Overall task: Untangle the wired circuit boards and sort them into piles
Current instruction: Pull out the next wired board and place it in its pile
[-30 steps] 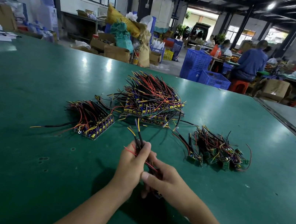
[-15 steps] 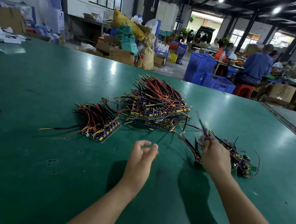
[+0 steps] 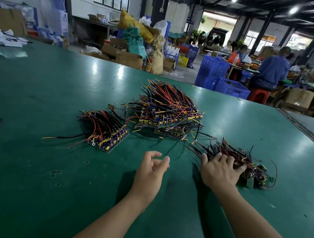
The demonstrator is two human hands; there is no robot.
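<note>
Green table (image 3: 19, 179), three board piles (image 3: 168, 112), right hand (image 3: 220, 170) touching one

Three piles lay on the counter (image 3: 39, 182): the left pile (image 3: 106, 131), the middle pile (image 3: 169, 110) farther back, and the right pile (image 3: 247, 164). The right hand (image 3: 219, 172) rested on the right pile's near-left edge. The left hand (image 3: 152, 169) was before the middle pile.

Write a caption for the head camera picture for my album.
Right hand presses the right pile of wired boards; left hand hovers empty above the green table.
</note>
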